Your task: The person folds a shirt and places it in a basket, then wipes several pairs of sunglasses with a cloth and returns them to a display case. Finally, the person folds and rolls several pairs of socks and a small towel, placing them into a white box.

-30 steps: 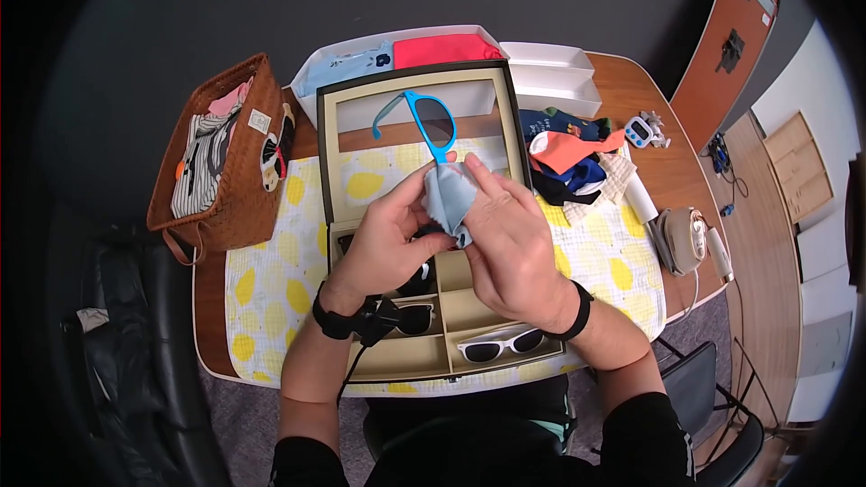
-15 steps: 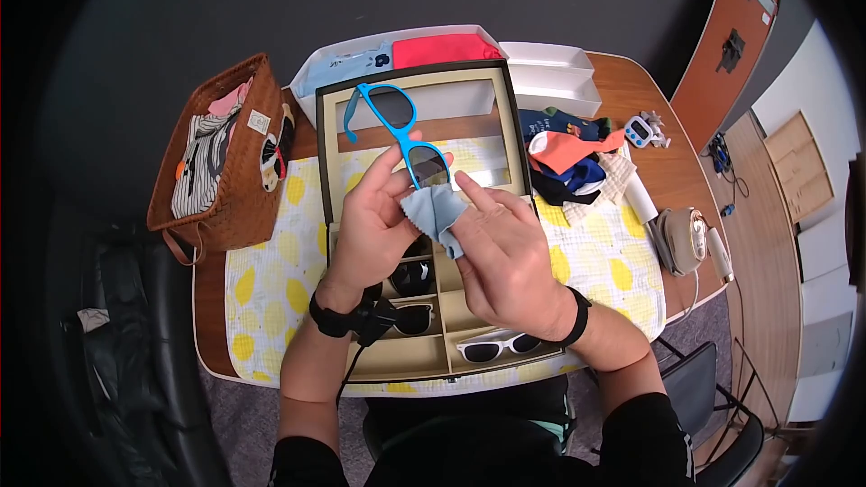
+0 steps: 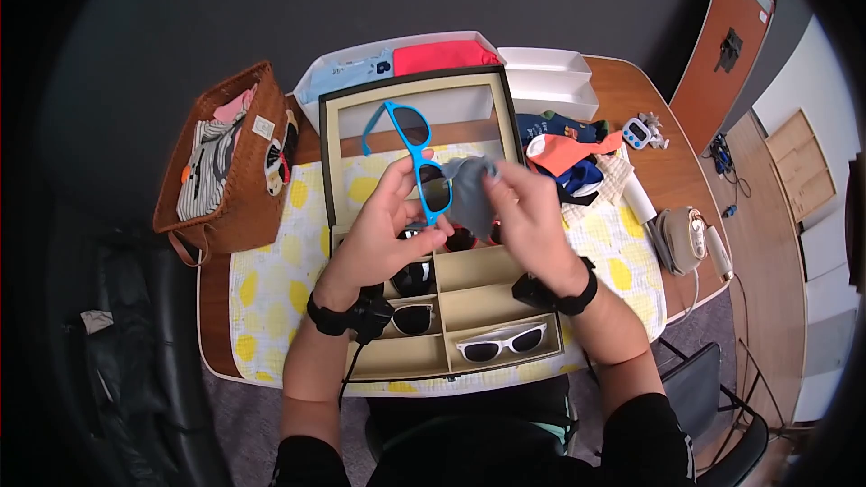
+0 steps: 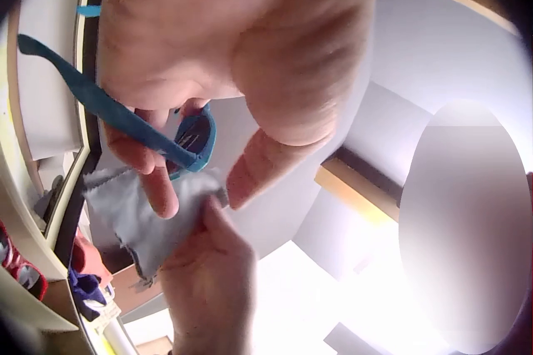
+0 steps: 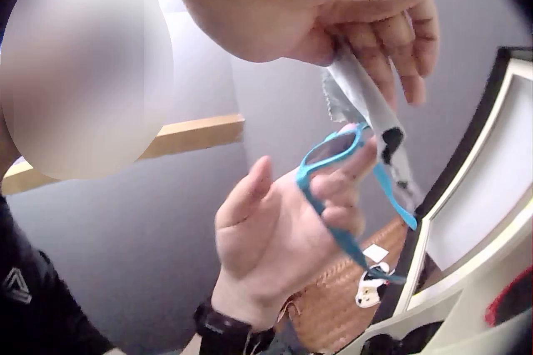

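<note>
While the left hand [image 3: 379,239] holds the blue glasses [image 3: 418,156] up over the case [image 3: 474,293], the right hand [image 3: 537,225] pinches a grey cloth [image 3: 471,197] just beside the lens nearer the person. The left fingers are bent round the frame at that lens, and the thumb stands out from them, apart from the frame in the right wrist view. On the right hand, the thumb and forefinger are closed on an edge of the cloth; the other fingers are loosely bent, and the rest of the cloth hangs down. Whether it touches the lens, I cannot tell.

The case lies with its windowed lid raised behind the glasses. White glasses [image 3: 502,344] lie in its near right compartment, with dark-lensed glasses [image 3: 412,318] and black glasses [image 3: 413,280] on the left side, and red glasses [image 3: 461,239] farther back, partly hidden. A basket [image 3: 236,182] of clothes is left of the case; socks [image 3: 564,155], a timer [image 3: 637,133] and a steamer [image 3: 683,239] are to its right.
</note>
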Available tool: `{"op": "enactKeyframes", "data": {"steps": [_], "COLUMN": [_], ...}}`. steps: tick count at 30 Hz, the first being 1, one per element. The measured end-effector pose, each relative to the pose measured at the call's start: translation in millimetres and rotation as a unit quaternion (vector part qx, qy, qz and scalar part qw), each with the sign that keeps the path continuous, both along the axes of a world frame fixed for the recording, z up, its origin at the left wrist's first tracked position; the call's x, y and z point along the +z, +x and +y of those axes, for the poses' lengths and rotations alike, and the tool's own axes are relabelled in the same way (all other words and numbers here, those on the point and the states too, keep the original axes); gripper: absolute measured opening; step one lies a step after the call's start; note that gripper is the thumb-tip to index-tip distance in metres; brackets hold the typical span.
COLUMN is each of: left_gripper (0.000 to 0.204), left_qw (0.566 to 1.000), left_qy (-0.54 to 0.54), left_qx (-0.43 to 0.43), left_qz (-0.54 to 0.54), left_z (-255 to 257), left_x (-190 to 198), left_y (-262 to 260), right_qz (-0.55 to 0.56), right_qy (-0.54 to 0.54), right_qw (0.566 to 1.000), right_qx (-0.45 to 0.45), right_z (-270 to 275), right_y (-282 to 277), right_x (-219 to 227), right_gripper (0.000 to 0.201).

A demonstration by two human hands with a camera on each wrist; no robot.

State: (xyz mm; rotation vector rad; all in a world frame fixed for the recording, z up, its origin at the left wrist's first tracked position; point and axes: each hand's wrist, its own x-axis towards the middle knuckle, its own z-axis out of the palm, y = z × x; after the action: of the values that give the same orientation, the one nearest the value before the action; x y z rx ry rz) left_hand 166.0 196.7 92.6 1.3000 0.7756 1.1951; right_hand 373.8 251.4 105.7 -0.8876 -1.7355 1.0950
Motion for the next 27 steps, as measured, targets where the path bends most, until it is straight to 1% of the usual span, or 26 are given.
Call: {"op": "enactKeyframes", "data": {"steps": [1, 2, 4, 5, 6, 8, 9, 10, 12, 13, 15, 16, 17, 18, 19, 20, 21, 22, 24, 25, 27], "left_gripper": [0.077, 0.077, 0.075, 0.053, 0.053, 0.061, 0.070, 0.070, 0.071, 0.072, 0.071, 0.070, 0.065, 0.065, 0.060, 0.054, 0.040, 0.040, 0.030, 0.030, 0.019], "left_qw": [1.000, 0.999, 0.998, 0.999, 0.999, 0.997, 0.995, 0.996, 0.986, 0.982, 0.984, 0.983, 0.982, 0.982, 0.985, 0.988, 0.991, 0.991, 0.995, 0.995, 0.985], "left_qy": [0.029, 0.032, -0.003, -0.018, -0.017, -0.044, -0.068, -0.065, -0.105, -0.122, -0.113, -0.106, -0.115, -0.115, -0.111, -0.107, -0.108, -0.108, -0.086, -0.086, -0.065], "left_qx": [0.005, 0.002, -0.062, -0.034, -0.034, -0.033, -0.014, -0.011, -0.020, 0.011, 0.018, 0.023, 0.032, 0.033, 0.031, 0.028, 0.020, 0.020, 0.025, 0.025, 0.080], "left_qz": [0.008, 0.016, 0.000, 0.016, 0.021, -0.049, -0.066, -0.059, -0.125, -0.141, -0.139, -0.146, -0.149, -0.144, -0.126, -0.108, -0.078, -0.076, 0.036, 0.037, 0.135], "left_z": [-1, 3, 8, 4, 4, 3, 0, 0, 2, 2, 4, 4, 4, 4, 4, 4, 4, 3, 4, 4, 6], "left_x": [4, 7, 8, 16, 18, 22, 28, 31, 34, 36, 34, 35, 38, 38, 36, 36, 38, 40, 42, 42, 41], "left_y": [2, -2, -10, -5, -4, -3, 1, 2, 2, 4, 3, 4, 7, 9, 11, 14, 15, 17, 21, 22, 25], "right_qz": [-0.050, -0.099, -0.167, -0.163, -0.159, -0.024, 0.007, 0.013, 0.072, 0.079, 0.057, 0.062, 0.082, 0.102, 0.105, 0.158, 0.210, 0.212, 0.321, 0.336, 0.352], "right_qy": [0.004, 0.007, -0.080, -0.137, -0.136, -0.256, -0.275, -0.271, -0.341, -0.339, -0.381, -0.380, -0.383, -0.385, -0.385, -0.376, -0.367, -0.366, -0.381, -0.385, -0.380], "right_qw": [0.999, 0.995, 0.981, 0.974, 0.975, 0.966, 0.960, 0.961, 0.936, 0.936, 0.909, 0.908, 0.901, 0.892, 0.892, 0.888, 0.882, 0.882, 0.828, 0.827, 0.823], "right_qx": [-0.012, -0.026, 0.057, 0.075, 0.076, 0.037, 0.054, 0.058, 0.045, 0.050, 0.159, 0.163, 0.188, 0.212, 0.213, 0.211, 0.208, 0.208, 0.256, 0.236, 0.233], "right_z": [16, 39, 62, 69, 72, 75, 89, 86, 78, 76, 70, 66, 62, 59, 58, 56, 55, 55, 55, 55, 51], "right_y": [5, 11, 23, 26, 26, 22, 24, 23, 21, 20, 18, 16, 13, 11, 9, 9, 11, 14, 21, 22, 25], "right_x": [-9, -23, -34, -38, -41, -43, -63, -56, -44, -42, -42, -41, -41, -40, -38, -36, -33, -30, -23, -21, -14], "right_gripper": [0.021, 0.024, 0.028, 0.028, 0.028, 0.027, 0.022, 0.022, 0.019, 0.019, 0.018, 0.018, 0.020, 0.021, 0.021, 0.022, 0.024, 0.024, 0.025, 0.026, 0.026]}}
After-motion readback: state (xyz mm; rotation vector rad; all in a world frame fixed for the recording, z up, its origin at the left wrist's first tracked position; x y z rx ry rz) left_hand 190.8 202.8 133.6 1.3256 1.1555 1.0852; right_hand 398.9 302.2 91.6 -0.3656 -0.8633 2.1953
